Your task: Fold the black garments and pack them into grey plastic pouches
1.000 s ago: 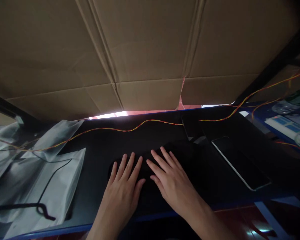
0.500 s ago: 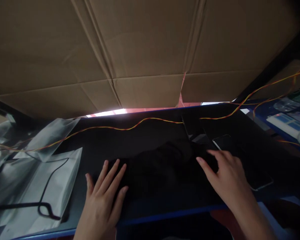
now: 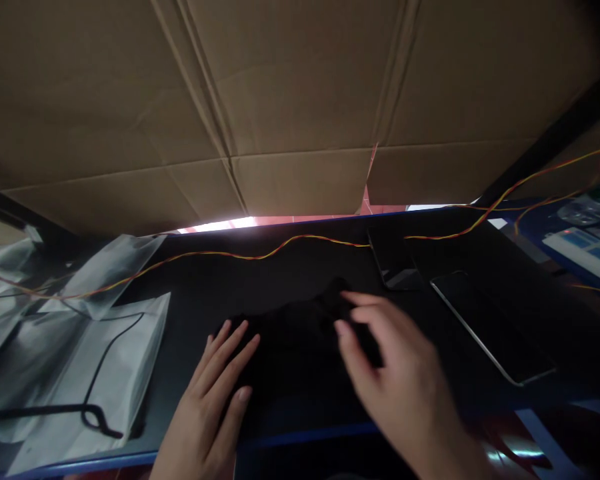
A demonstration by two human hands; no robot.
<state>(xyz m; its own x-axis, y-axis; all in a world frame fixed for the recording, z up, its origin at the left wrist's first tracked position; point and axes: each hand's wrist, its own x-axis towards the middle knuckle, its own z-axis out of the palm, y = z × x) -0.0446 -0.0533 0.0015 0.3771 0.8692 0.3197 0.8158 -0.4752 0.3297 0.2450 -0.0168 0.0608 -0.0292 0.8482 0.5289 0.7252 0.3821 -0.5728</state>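
Observation:
A crumpled black cloth [image 3: 295, 333] lies on the dark tabletop, its outline hard to make out against the black surface. My left hand [image 3: 210, 393] rests flat on the cloth's left end, fingers stretched out and slightly apart. At its right end my right hand [image 3: 395, 367], a little blurred, pinches a bunched fold between thumb and fingers. Just right of that hand lies a phone [image 3: 493, 327] with a dark screen and silver edge. Behind it is a second dark, flat phone-like slab [image 3: 393, 260].
Clear plastic bags [image 3: 105, 373] with a black cord cover the left side. A twisted red-yellow wire [image 3: 250, 257] runs along the back, below a cardboard sheet [image 3: 300, 100]. On the right, a white and blue box [image 3: 585, 250] stands on a blue surface.
My right hand has moved left, drawing the cloth's right end inward and uncovering more of the phone. My left hand has stayed nearly in place on the cloth.

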